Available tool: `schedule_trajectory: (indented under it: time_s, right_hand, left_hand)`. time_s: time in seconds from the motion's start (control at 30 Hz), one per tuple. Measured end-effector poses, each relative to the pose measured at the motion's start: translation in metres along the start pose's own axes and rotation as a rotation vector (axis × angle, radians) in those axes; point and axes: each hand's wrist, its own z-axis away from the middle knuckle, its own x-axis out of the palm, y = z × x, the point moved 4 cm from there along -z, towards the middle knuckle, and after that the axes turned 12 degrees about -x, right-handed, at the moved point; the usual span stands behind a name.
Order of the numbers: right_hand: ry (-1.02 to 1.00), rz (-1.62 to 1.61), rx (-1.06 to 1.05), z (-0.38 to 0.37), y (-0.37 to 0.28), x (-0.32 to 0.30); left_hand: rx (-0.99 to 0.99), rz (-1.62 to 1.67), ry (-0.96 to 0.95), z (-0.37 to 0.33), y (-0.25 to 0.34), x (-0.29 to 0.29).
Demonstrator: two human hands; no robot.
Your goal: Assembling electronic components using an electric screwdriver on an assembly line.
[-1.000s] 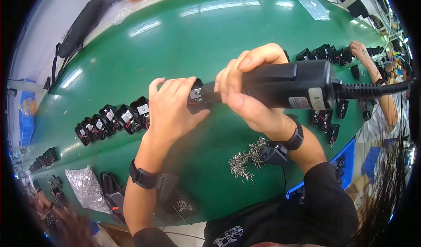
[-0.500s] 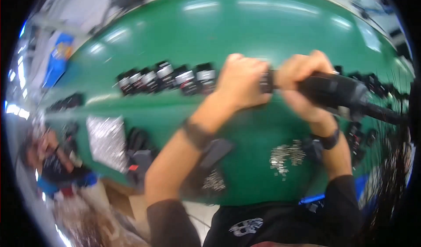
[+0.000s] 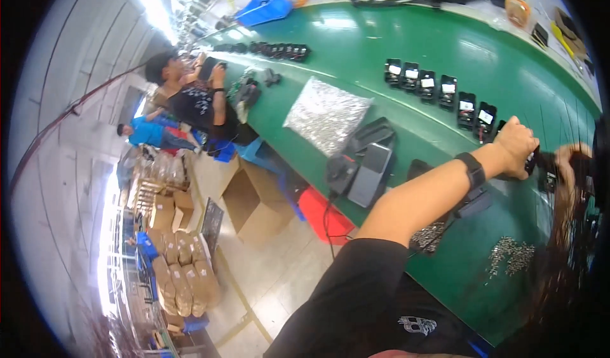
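A small black housing (image 3: 532,159) sits at the right end of the row, above the green tabletop (image 3: 356,46), with the fingers of the left hand (image 3: 516,147) curled over it. The right hand (image 3: 567,161) is close beside it, but its grip cannot be told. Leading away leftward, six black boxy housings with pale metal plates (image 3: 448,92) show clearly, another partly behind the knuckles; whether these are finished or waiting is unclear. The housing in hand looks mid-work, and a loose pile of small silver screws (image 3: 511,256) nearer the body suggests more fastening is left. Dark hair strands (image 3: 562,250) and the picture's black rim obscure the right side, so any tool there is hard to make out.
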Motion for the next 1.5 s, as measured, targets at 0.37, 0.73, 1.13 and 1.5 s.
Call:
schedule_trajectory:
  time_s: [0.37, 0.73, 1.13, 1.5]
  right_hand:
    - [0.137, 0.267, 0.141, 0.112, -0.142, -0.101]
    - [0.241, 0.077, 0.038, 0.104, -0.156, -0.074]
    - [0.389, 0.168, 0.034, 0.108, -0.166, -0.1]
    - [0.357, -0.207, 0.149, 0.108, -0.195, -0.094]
  left_hand:
    - [0.016, 0.26, 0.119, 0.073, 0.09, -0.031]
    - [-0.039, 0.143, -0.134, 0.158, 0.125, -0.017]
    - [-0.06, 0.283, -0.001, 0.138, 0.135, -0.019]
    - [-0.592, 1.39, -0.033, 0.152, 0.142, -0.017]
